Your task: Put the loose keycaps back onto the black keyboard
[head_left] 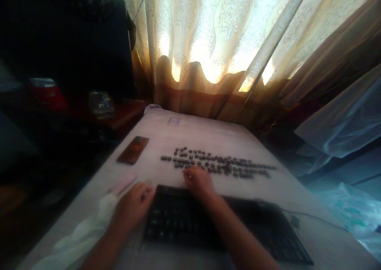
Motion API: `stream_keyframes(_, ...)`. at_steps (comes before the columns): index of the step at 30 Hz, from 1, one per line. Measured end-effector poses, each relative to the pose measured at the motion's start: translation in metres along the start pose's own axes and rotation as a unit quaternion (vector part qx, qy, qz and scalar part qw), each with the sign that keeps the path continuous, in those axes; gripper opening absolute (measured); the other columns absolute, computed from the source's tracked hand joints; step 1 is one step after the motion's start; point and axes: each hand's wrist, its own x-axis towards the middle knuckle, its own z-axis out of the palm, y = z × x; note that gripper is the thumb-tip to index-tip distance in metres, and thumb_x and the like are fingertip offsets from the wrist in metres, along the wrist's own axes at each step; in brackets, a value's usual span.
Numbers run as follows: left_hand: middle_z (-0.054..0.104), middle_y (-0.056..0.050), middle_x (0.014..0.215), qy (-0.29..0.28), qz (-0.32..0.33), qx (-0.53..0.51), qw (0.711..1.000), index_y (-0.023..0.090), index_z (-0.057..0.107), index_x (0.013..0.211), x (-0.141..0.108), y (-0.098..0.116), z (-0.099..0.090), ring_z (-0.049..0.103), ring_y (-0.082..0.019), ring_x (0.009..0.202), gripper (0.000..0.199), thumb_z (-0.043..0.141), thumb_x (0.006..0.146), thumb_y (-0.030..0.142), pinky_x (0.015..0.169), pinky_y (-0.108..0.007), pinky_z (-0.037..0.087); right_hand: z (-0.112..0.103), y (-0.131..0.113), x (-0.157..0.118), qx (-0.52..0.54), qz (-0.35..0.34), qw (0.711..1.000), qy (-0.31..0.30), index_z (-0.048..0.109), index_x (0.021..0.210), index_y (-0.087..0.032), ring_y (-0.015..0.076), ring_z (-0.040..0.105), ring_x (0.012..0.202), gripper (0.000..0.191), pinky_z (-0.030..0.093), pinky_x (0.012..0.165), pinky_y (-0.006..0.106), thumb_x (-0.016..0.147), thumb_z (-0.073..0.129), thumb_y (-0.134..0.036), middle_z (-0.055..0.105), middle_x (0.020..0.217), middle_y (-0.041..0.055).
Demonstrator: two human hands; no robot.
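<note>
A black computer keyboard (175,216) lies on the covered table in front of me, with keys at its left and right ends and a darker stretch between. Beyond it, many loose dark keycaps (228,167) are spread in rough rows. My right hand (199,182) reaches over the keyboard to the near edge of these rows, fingers pinched together; whatever is between them is too small to make out. Beside the keyboard's left end, my left hand (133,202) is curled closed, its contents hidden. The picture is blurred.
A brown phone (133,150) and a pink block (123,182) lie to the left, near a crumpled white cloth (86,232). A cable (315,220) runs off right. A glass jar (101,104) and a red container (47,93) stand beside a dark screen (68,44).
</note>
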Motion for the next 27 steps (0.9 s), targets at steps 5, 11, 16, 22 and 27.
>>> stream_keyframes(5, 0.067, -0.004, 0.081, 0.002, 0.003, 0.009, 1.0, 0.023, 0.063, 0.074, 0.0, -0.001, 0.0, 0.066, -0.022, 0.074, 0.033, 0.044, 0.083, 0.048, 0.071, -0.034, 0.048, 0.002, -0.011, 0.027, -0.04, -0.005, 0.999, -0.001, 0.075, 0.107, -0.023, 0.0237, 0.066, 0.102, 0.029, 0.049, 0.084, 0.032, 0.095, 0.049, -0.023, 0.071, 0.11, 0.0101)
stream_keyframes(11, 0.066, -0.003, 0.082, 0.004, 0.004, 0.011, 1.0, 0.023, 0.063, 0.074, -0.001, 0.001, 0.001, 0.066, -0.021, 0.075, 0.032, 0.043, 0.084, 0.046, 0.069, -0.033, 0.047, 0.007, -0.014, 0.045, -0.07, -0.021, 0.997, -0.008, 0.075, 0.103, -0.019, 0.0253, 0.064, 0.105, 0.026, 0.048, 0.085, 0.033, 0.095, 0.051, -0.026, 0.069, 0.11, 0.0128)
stream_keyframes(16, 0.067, -0.003, 0.083, 0.0, 0.003, 0.012, 1.0, 0.023, 0.064, 0.075, -0.002, 0.0, 0.001, 0.065, -0.021, 0.075, 0.03, 0.045, 0.085, 0.045, 0.07, -0.032, 0.047, 0.011, -0.014, 0.05, -0.075, -0.034, 0.997, -0.011, 0.076, 0.1, -0.019, 0.0248, 0.064, 0.104, 0.024, 0.047, 0.084, 0.032, 0.093, 0.054, -0.025, 0.069, 0.109, 0.0131)
stream_keyframes(22, 0.068, -0.003, 0.085, -0.002, -0.001, 0.025, 1.0, 0.023, 0.064, 0.076, -0.002, 0.003, -0.001, 0.066, -0.021, 0.076, 0.031, 0.044, 0.085, 0.045, 0.071, -0.033, 0.047, 0.004, -0.016, 0.031, -0.055, -0.034, 0.998, 0.012, 0.074, 0.108, -0.024, 0.0228, 0.064, 0.105, 0.022, 0.047, 0.086, 0.03, 0.095, 0.057, -0.029, 0.069, 0.114, 0.0087)
stream_keyframes(27, 0.069, -0.003, 0.084, 0.012, 0.015, 0.036, 0.999, 0.024, 0.065, 0.076, -0.002, 0.004, -0.001, 0.066, -0.021, 0.078, 0.03, 0.044, 0.085, 0.044, 0.072, -0.032, 0.048, -0.003, -0.016, -0.011, 0.022, -0.04, 0.999, 0.028, 0.075, 0.105, -0.024, 0.0204, 0.066, 0.097, 0.018, 0.047, 0.084, 0.029, 0.092, 0.064, -0.028, 0.07, 0.107, 0.0067)
